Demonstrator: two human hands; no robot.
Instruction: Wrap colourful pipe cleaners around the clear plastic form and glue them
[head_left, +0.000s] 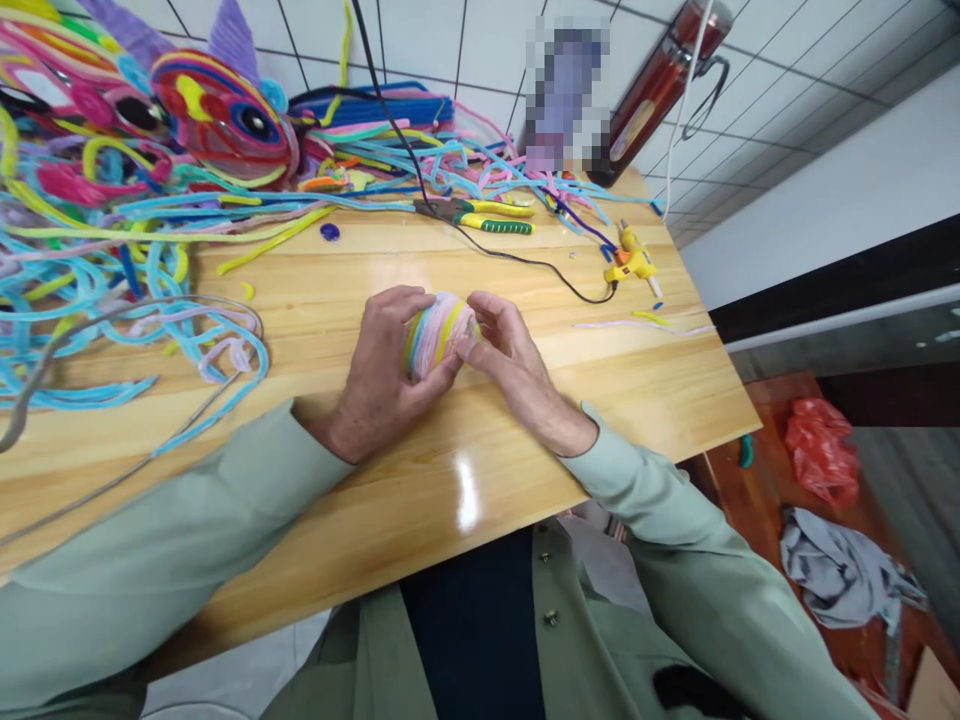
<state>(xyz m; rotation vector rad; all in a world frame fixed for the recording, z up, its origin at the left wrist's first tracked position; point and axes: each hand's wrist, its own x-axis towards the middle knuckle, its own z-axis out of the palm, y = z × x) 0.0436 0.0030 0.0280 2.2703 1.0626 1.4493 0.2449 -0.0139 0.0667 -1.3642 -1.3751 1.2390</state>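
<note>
Between my hands, just over the wooden table, is a rounded form wound in pink, yellow and blue pipe cleaners (439,335). My left hand (386,350) wraps its left side, thumb below and fingers over the top. On the right end, my right hand (506,340) pinches with thumb and fingers near the tip of the winding. What exactly lies under those right fingertips is too small to make out. Farther back lie yellow-green handled pliers (495,218). To the right rests a yellow glue gun (631,260) with a black cord.
Loose pipe cleaners (82,260) heap along the table's left and back. Colourful fish-like figures (225,120) stand there. A red-brown flask (652,95) is at the back right. Beyond the table's right edge are a red plastic bag (821,450) and a grey cloth (840,565).
</note>
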